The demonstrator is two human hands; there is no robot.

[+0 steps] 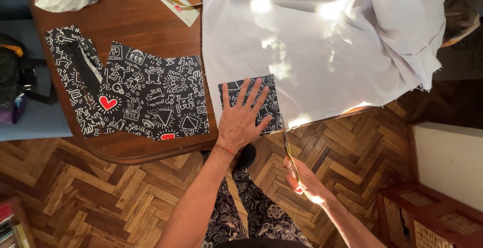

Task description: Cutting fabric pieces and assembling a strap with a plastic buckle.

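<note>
Pressing splayed left hand (240,119) on patterned square (251,102); right hand (304,180) grasping scissors (288,145) at white fabric (322,46) edge.

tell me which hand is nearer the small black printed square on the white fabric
Left. The left hand lies flat on the small black printed square, touching it. The right hand is below the table edge, apart from it, holding scissors beside its right edge.

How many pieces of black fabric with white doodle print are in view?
3. A narrow curved piece lies at the table's left edge, a large piece with red hearts beside it, and a small square under the left hand on the white cloth. More may be hidden.
</note>
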